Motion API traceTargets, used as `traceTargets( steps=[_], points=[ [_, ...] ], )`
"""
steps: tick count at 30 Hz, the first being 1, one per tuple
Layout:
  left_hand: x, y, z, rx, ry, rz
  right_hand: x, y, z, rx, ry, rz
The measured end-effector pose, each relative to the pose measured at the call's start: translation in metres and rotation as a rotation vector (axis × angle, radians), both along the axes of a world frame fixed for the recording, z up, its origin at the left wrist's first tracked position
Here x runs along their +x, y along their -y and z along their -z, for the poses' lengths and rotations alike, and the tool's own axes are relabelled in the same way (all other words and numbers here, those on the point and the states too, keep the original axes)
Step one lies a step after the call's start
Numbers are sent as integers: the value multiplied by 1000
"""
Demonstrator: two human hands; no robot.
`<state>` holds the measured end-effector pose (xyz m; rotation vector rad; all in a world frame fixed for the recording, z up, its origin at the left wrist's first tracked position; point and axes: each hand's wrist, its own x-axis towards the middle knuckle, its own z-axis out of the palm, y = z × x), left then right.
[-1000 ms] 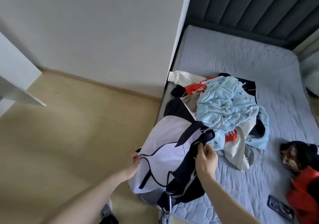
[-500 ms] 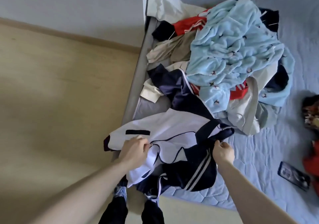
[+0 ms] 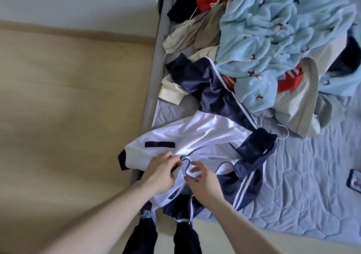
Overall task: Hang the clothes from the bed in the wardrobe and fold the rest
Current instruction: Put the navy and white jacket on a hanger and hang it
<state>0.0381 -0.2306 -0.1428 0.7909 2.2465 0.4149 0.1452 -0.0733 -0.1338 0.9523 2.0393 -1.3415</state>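
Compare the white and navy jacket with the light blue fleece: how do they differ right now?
The white and navy jacket is smooth, shiny and spread at the bed's edge; the light blue fleece is fluffy, patterned and crumpled atop the pile. The left hand and right hand handle the jacket; the fleece lies untouched. Both lie on the bed.

Both forearms are bare from the lower edge of the view to the wrists — no sleeve, watch or bracelet shows on either. The left hand (image 3: 161, 172) and the right hand (image 3: 203, 177) are bare too, with no rings or gloves to be seen. Below them two legs (image 3: 187, 238) appear in dark, near-black trousers — loose-looking, plain, without visible pattern. At the top of the left leg a small patch of light blue, frayed-looking fabric (image 3: 145, 213) shows; what it belongs to cannot be told.
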Motion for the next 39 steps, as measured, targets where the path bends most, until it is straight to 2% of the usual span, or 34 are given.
traceTargets(
  steps=[4, 11, 15, 18, 21, 25, 29, 31, 35, 39],
  points=[
    [-4, 17, 8, 7, -17, -74, -27, 20, 22, 14, 54, -39],
    [-14, 35, 17, 88, 73, -211, -47, 35, 35, 79, 45, -60],
    [-29, 45, 18, 32, -13, -111, -48, 28, 31, 180, 45, -180],
    [-41, 54, 19, -19, -108, 0, -48, 15, 26, 264, 76, -361],
    [-51, 58, 16, -72, -149, 90, -51, 1, 19, 304, 166, -440],
    [-68, 77, 11, -161, -183, 36, -48, -53, 18, 359, 373, -282],
    [-81, 95, 16, -226, -148, -45, -36, -117, 16, 432, 459, 19],
    [-82, 90, 22, -247, -121, -78, -24, -136, 17, 417, 473, 139],
    [-73, 74, 23, -328, -123, -55, 6, -140, 18, 476, 424, 212],
    [-69, 54, 18, -252, -118, -58, 50, -145, 20, 581, 310, 463]
  ],
)
